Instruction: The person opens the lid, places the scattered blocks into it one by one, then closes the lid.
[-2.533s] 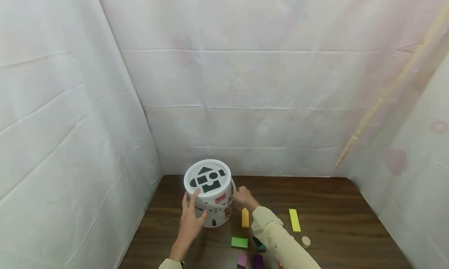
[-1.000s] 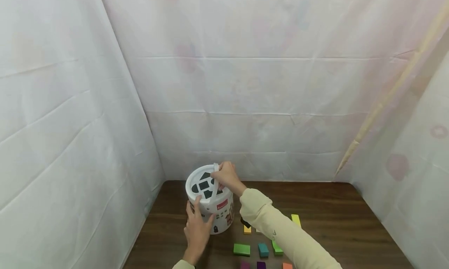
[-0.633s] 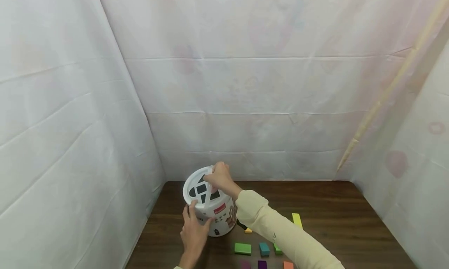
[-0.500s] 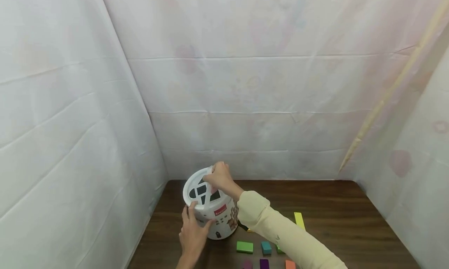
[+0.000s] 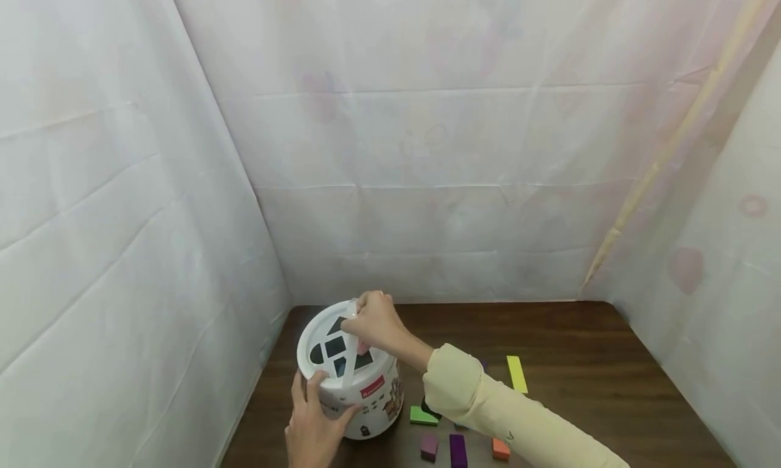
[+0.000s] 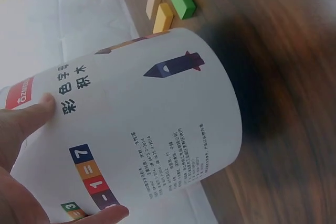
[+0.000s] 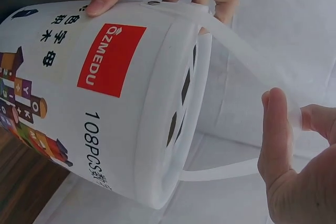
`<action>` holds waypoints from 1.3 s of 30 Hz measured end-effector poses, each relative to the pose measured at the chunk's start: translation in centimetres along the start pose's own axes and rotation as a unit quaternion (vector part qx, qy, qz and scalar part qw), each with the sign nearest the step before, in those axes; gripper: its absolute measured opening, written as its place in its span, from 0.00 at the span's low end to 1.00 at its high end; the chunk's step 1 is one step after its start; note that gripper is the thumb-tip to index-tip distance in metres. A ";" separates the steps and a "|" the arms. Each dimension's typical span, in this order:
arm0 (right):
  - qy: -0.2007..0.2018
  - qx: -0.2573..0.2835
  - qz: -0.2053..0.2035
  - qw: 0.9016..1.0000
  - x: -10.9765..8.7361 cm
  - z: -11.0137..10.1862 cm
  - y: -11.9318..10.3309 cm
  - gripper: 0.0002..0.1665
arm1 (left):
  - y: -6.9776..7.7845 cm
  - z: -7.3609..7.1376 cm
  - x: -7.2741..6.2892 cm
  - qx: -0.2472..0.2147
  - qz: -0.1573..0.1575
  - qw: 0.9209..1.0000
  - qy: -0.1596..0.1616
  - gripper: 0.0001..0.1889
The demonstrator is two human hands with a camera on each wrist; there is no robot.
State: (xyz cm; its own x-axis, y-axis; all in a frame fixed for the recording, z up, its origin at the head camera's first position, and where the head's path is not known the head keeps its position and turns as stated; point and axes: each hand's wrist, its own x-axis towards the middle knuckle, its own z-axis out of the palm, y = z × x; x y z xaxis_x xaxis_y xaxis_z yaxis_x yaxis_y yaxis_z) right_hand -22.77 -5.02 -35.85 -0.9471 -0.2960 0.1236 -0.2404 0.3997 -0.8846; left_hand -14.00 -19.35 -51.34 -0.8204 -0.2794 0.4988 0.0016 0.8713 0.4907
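A white plastic bucket with printed pictures stands at the left of the table. Its lid has several cut-out shapes. Above the lid, my right hand grips the white handle, which the right wrist view shows as a raised strap. My left hand holds the bucket's near left side, thumb on the front and fingers by the lid's rim. The bucket is slightly tilted. Whether its base touches the table is unclear.
On the brown table lie loose blocks: green, mauve, purple, orange and yellow. My right sleeve hides others. White cloth hangs behind and at both sides.
My right hand has swung the handle up from the bucket's right side to over the lid. Lately the bucket, with both hands, has come nearer and to the left.
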 end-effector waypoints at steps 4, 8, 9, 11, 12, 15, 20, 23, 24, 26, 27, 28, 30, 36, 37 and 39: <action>-0.013 0.016 -0.029 0.999 -0.8 0.0 -0.1 0.10 | -0.1 -1.0 -0.7 0.006 -0.008 1.000 0.003 0.48; -0.027 0.039 -0.036 0.998 -1.7 0.4 0.5 0.14 | -0.2 -1.9 -1.7 0.027 -0.032 0.999 -0.015 0.47; -0.032 0.044 -0.034 0.998 -2.0 0.5 0.7 0.14 | -0.2 -2.0 -2.0 0.033 -0.038 0.999 -0.018 0.47; -0.041 0.056 -0.026 0.997 -2.6 0.8 1.1 0.14 | -0.5 -2.2 -2.6 0.040 -0.043 0.998 -0.013 0.47; -0.043 0.063 -0.022 0.997 -2.8 0.9 1.3 0.14 | -0.7 -2.2 -2.9 0.046 -0.043 0.998 -0.009 0.47; -0.042 0.075 -0.003 0.996 -3.6 1.2 2.0 0.14 | -1.4 -2.1 -3.6 0.048 -0.028 0.998 0.017 0.49; -0.032 0.107 0.026 0.993 -4.7 1.3 3.9 0.14 | -2.8 -1.2 -4.4 0.037 0.005 0.997 0.067 0.50; -0.011 0.114 0.035 0.993 -5.5 0.9 5.6 0.13 | -2.8 -0.7 -4.6 0.022 0.011 0.996 0.081 0.51; -0.001 0.117 0.038 0.992 -5.7 0.7 6.3 0.13 | -2.7 -0.6 -4.5 0.021 0.011 0.997 0.079 0.51; 0.022 0.107 0.030 0.994 -6.3 0.3 7.7 0.15 | -2.4 -0.6 -4.4 0.019 0.007 0.997 0.068 0.51; 0.035 0.087 0.017 0.995 -6.6 0.2 8.5 0.16 | -2.3 -0.6 -4.4 0.019 0.006 0.998 0.062 0.51; 0.045 0.061 0.001 0.997 -7.0 0.1 9.3 0.20 | -2.2 -0.6 -4.3 0.017 0.004 0.998 0.058 0.50; 0.067 -0.040 -0.042 0.996 -7.8 0.4 10.9 0.27 | -2.2 -0.7 -4.2 0.010 0.008 0.998 0.057 0.51; 0.102 -0.250 -0.187 0.945 -9.6 2.5 13.1 0.36 | -2.5 -1.0 -4.1 -0.012 0.028 0.998 0.050 0.52; 0.105 -0.248 -0.203 0.942 -9.6 2.7 12.9 0.37 | -2.6 -1.0 -4.1 -0.013 0.030 0.998 0.046 0.52; 0.107 -0.235 -0.229 0.939 -9.4 3.0 12.5 0.39 | -2.8 -1.0 -4.0 -0.017 0.039 0.998 0.042 0.52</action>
State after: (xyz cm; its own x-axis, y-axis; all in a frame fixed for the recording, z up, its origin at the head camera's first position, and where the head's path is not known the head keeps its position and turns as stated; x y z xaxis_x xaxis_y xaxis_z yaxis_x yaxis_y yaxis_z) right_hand -16.21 0.17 -49.46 -0.7306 -0.3685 0.5748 -0.6519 0.6268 -0.4267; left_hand -10.11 -21.07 -54.02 -0.7657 -0.2456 0.5944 0.0848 0.8776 0.4719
